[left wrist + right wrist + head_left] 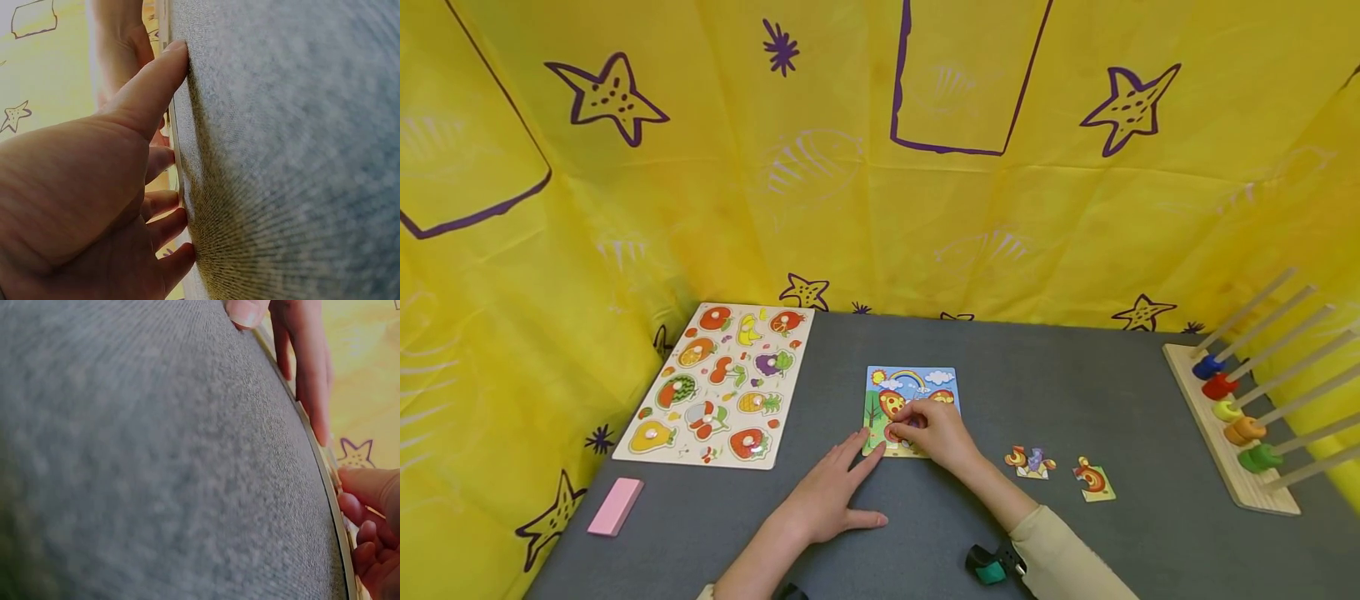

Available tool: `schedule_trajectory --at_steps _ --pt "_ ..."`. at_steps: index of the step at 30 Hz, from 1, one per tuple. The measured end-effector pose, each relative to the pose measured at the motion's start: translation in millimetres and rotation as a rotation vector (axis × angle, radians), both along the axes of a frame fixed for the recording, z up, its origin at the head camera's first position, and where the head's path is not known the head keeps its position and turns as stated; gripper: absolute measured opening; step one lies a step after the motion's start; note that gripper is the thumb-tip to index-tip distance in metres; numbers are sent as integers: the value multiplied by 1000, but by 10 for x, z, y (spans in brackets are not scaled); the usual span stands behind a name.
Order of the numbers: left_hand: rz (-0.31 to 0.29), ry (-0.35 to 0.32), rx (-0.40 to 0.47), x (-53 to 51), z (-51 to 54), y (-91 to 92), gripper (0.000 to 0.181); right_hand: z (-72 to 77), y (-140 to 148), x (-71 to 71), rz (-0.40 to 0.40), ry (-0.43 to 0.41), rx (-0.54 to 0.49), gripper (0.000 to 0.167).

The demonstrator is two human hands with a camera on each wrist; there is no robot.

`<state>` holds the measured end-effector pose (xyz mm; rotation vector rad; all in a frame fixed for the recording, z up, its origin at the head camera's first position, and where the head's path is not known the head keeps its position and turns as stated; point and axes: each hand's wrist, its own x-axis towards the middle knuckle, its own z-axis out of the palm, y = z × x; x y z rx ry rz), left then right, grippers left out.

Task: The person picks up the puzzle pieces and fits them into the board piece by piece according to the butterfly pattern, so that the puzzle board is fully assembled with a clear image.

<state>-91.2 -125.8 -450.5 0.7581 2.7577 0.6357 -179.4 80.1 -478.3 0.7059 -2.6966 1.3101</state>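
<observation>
A small butterfly puzzle board (912,379) with a rainbow and sun lies on the dark table. My right hand (942,433) is over its lower half, thumb and fingertips pinching a puzzle piece that is mostly hidden. In the right wrist view the curled fingers (369,544) of that hand are low over the board's edge. My left hand (831,492) has its fingers spread, the tips touching the board's lower left edge. Its thumb (153,87) points away from the other fingers, by the table surface. Two loose puzzle pieces, one with a purple figure (1034,463) and one with a wing (1095,481), lie right of the board.
On the left lies a fruit peg puzzle board (715,387), with a pink block (616,507) in front of it. A wooden rack (1232,450) with slanted rods and coloured rings stands at the far right. Behind the table hangs a yellow patterned cloth (865,225).
</observation>
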Motion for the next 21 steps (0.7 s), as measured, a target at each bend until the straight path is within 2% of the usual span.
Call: schedule_trajectory --at_steps 6,10,21 --pt "3 -13 4 -11 6 8 86 -2 -7 8 19 52 16 10" --pt "7 6 -7 -5 15 17 86 8 -34 11 18 70 35 14" --pt "-8 116 -53 -7 38 44 84 53 -95 -37 -9 -23 93 18"
